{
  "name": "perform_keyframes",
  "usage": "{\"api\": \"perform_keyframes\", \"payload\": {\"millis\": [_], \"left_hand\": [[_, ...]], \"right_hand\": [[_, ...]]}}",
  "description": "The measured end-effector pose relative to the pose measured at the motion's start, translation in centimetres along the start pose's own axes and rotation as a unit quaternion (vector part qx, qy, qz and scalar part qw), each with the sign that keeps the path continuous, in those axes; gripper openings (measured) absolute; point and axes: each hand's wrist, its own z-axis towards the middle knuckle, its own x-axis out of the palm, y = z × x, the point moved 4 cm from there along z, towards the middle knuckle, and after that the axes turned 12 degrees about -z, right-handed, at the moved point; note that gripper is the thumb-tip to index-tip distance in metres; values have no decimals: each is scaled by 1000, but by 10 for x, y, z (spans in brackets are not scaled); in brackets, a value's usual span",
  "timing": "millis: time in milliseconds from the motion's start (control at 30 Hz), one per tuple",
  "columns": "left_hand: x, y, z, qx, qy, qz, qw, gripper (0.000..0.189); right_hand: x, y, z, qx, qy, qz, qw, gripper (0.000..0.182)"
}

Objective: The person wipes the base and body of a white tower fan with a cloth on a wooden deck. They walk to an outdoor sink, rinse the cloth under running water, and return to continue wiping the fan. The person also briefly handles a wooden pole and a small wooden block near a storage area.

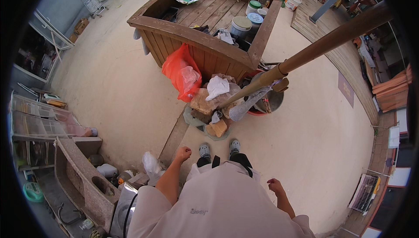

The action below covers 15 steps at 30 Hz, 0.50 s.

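My left hand (183, 154) hangs beside my left leg, its fingers loosely curled and nothing visible in it. On the other side, my right hand (276, 185) is held away from my body over the concrete floor, fingers also curled and nothing showing. Neither hand touches an object. Just beyond my grey clogs (204, 150) lies a pile of rough stones (216, 128) around the foot of a slanting brown pole (294, 59). A white cloth (217, 88) rests on the pile, and a grey cloth (244, 107) hangs by the pole.
A red plastic bag (181, 71) leans against a wooden planter box (196, 36) holding several tubs. Beside the pole stands a metal bucket (276, 102). A stone sink (78, 175) and a clear plastic bag (151, 167) are at my left. A wooden deck (330, 51) runs along the right.
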Motion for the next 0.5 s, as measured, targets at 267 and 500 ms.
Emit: {"api": "perform_keyframes", "payload": {"millis": [267,500], "left_hand": [[2,52,20,-112,80,-36,990,18],[45,-13,35,-69,81,18,994,19]], "right_hand": [[22,-62,-23,3,-143,-88,986,26],[16,-99,-9,43,-125,-53,990,40]]}}
